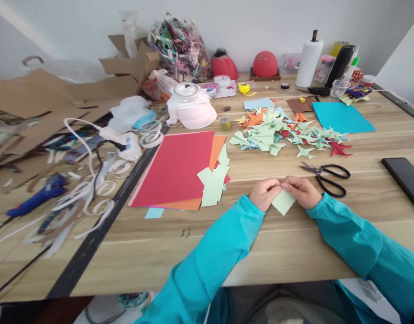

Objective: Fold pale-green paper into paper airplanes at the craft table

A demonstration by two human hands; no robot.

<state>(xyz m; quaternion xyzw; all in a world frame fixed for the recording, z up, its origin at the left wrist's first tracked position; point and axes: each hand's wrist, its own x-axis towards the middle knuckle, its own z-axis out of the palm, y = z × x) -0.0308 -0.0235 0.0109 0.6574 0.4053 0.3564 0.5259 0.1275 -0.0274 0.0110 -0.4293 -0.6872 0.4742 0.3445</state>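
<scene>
Between my two hands is a small pale green square of paper, turned with one corner toward me. My left hand pinches its far left edge, and my right hand pinches it close beside, the fingertips almost touching. Beyond them lies a heap of folded paper cranes, mostly pale green with some orange, red and blue. Black-handled scissors rest to the right of my right hand. Left of my left hand, pale green paper pieces overlap a red sheet.
A blue sheet lies at the back right, and a black phone at the right edge. To the left are a power strip, a blue glue gun, white strips and cardboard boxes. A white bottle stands at the back.
</scene>
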